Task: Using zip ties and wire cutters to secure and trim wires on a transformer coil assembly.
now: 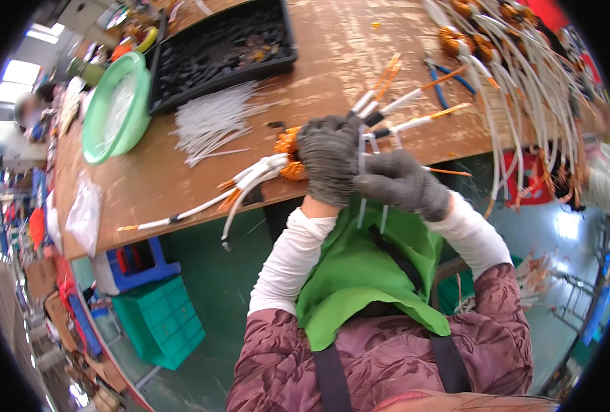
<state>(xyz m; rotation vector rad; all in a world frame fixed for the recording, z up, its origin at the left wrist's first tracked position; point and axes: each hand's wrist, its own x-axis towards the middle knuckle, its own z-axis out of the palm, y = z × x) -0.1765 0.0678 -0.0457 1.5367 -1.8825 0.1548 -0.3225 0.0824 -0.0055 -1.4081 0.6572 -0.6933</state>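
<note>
Both of my hands wear grey knitted gloves and meet at the table's front edge. My left hand (329, 161) is closed round a copper wire coil (288, 145), which shows on its left side. White-sleeved leads (406, 101) with bare orange ends and black sleeve pieces fan out past the fingers to the upper right. Other sleeved leads (257, 172) trail to the left over the table. My right hand (404, 182) is closed beside the left, pinching a thin white cable tie (362, 211). A second cable tie (384, 218) hangs below the fingers. Gloves hide the exact grip.
A pile of cable ties (215, 118) lies left of my hands. Behind it stand a black tray (226, 84) of small black pieces and a green basin (142, 93). Blue-handled pliers (440, 86) lie far right, near many finished-looking coils (485, 48) whose leads overhang the edge.
</note>
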